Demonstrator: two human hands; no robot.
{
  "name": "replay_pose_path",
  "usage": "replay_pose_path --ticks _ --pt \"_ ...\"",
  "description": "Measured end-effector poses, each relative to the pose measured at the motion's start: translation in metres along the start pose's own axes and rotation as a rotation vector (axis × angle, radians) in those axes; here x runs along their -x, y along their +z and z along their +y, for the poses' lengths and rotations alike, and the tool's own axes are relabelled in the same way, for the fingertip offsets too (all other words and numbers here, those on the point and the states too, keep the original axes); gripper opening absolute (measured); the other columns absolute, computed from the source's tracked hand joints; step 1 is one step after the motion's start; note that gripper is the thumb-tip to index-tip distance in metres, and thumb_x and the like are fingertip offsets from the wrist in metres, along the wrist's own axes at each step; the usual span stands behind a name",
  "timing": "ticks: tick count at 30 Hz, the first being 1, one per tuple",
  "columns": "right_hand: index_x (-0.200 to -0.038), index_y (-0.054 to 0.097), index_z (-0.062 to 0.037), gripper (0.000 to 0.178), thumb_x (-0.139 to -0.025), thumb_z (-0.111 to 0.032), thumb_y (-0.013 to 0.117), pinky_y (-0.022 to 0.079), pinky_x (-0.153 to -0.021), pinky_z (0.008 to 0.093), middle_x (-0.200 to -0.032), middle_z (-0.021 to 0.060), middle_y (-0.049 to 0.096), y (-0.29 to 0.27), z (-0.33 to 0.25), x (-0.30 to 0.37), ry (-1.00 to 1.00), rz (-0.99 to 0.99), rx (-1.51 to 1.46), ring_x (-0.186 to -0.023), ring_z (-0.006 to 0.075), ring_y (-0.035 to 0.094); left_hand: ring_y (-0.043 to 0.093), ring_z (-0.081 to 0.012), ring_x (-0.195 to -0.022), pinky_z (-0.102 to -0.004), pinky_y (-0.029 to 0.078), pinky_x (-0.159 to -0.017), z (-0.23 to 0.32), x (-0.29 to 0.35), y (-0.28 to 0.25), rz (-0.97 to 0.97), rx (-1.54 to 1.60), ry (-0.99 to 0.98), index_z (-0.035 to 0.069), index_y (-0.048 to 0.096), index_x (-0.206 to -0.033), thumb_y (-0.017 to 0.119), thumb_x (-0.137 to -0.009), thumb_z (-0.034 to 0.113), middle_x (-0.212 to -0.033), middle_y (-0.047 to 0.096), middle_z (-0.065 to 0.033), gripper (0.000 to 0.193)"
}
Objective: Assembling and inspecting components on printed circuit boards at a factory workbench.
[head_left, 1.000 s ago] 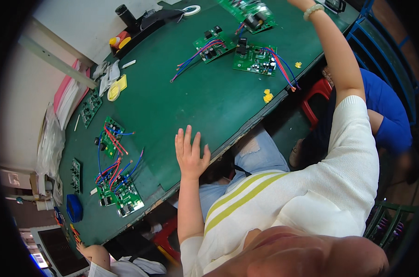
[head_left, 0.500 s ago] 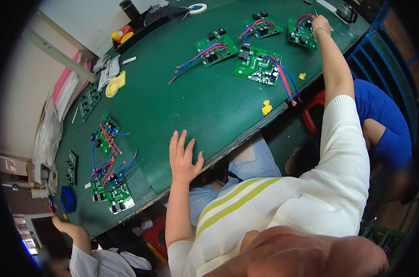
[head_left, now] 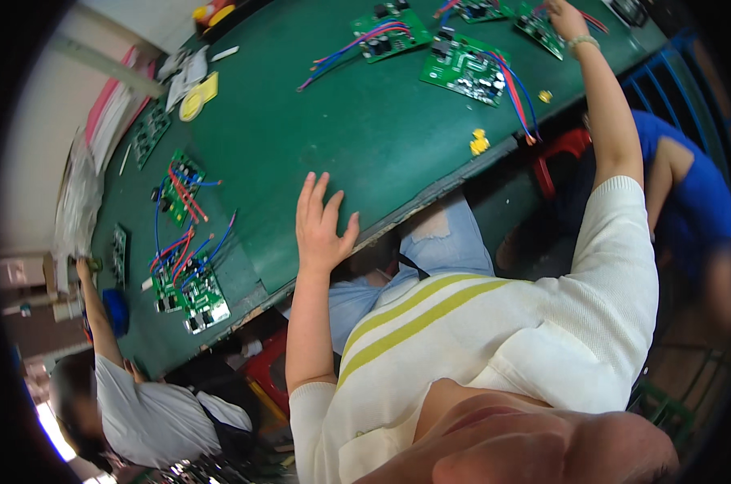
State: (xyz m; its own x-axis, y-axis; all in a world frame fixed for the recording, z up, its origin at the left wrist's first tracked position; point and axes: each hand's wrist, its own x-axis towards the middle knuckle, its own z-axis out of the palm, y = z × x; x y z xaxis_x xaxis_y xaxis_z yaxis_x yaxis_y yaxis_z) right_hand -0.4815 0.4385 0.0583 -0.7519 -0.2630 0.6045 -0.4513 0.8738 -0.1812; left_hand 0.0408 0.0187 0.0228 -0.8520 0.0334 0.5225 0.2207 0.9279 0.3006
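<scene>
My left hand (head_left: 325,230) rests on the green tabletop near its front edge, fingers spread and nothing in them. Far to the right, my right hand (head_left: 565,18) is at a green circuit board (head_left: 540,32), its fingers bent together at the board's far edge. What they pinch is too small to make out. Red and blue wires stick out beside that hand. Closer to me lies a larger circuit board (head_left: 466,69) with red and blue wires hanging toward the table edge. Another wired circuit board (head_left: 389,36) lies to its left, and a further board (head_left: 482,10) sits behind.
Small yellow parts (head_left: 479,143) lie by the front edge. More wired boards (head_left: 206,302) are on the left, with a yellow tape roll (head_left: 193,103) and plastic bags beyond. A co-worker in white (head_left: 152,403) reaches out at left; a person in blue (head_left: 692,185) is at right.
The view has tilted, so the table sits higher in it. My right hand has shifted toward the far edge of its board. My left hand stays spread. The co-worker at left has stretched an arm out.
</scene>
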Motion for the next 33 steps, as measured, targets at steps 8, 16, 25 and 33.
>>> replay_pose_path --ticks 8,16,25,33 --pt "-0.084 0.071 -0.0020 0.022 -0.071 -0.018 0.079 0.052 -0.072 0.0365 -0.080 0.0130 0.070 -0.060 -0.041 0.125 0.295 -0.667 0.027 -0.076 0.0247 0.067 0.044 -0.0402 -0.129 -0.0478 0.041 -0.102 0.001 -0.005 0.009 0.012 0.012 0.048 -0.002 0.064 -0.100 0.071 -0.074 0.015 -0.132 0.051 -0.0205 0.032" --pt "-0.133 0.044 -0.0058 0.063 -0.093 -0.054 0.048 0.047 -0.092 0.0473 -0.126 0.0295 0.052 -0.046 -0.035 0.233 0.435 -0.257 0.142 -0.106 0.0452 0.058 0.046 -0.0384 -0.127 -0.0466 0.043 -0.100 0.005 -0.002 0.012 0.025 -0.005 0.070 -0.002 0.064 -0.099 0.072 -0.074 0.015 -0.131 0.052 -0.0191 0.031" --pt "-0.134 0.045 -0.0173 0.041 -0.095 -0.031 0.048 0.053 -0.076 0.0463 -0.105 0.0161 0.068 -0.095 -0.128 0.230 0.501 -0.351 0.222 -0.091 0.0351 0.067 0.049 -0.0384 -0.123 -0.0465 0.044 -0.098 0.000 -0.001 0.012 0.018 -0.018 0.066 -0.001 0.063 -0.097 0.071 -0.074 0.014 -0.128 0.053 -0.0190 0.029" --pt "-0.129 0.052 -0.0242 0.035 -0.097 -0.032 0.043 0.052 -0.081 0.0459 -0.108 0.0139 0.068 -0.090 -0.129 0.216 0.625 -0.417 0.172 -0.098 0.0349 0.065 0.049 -0.0389 -0.122 -0.0467 0.044 -0.097 -0.001 0.000 0.013 0.011 0.005 0.053 -0.002 0.063 -0.097 0.071 -0.074 0.013 -0.127 0.053 -0.0194 0.029"
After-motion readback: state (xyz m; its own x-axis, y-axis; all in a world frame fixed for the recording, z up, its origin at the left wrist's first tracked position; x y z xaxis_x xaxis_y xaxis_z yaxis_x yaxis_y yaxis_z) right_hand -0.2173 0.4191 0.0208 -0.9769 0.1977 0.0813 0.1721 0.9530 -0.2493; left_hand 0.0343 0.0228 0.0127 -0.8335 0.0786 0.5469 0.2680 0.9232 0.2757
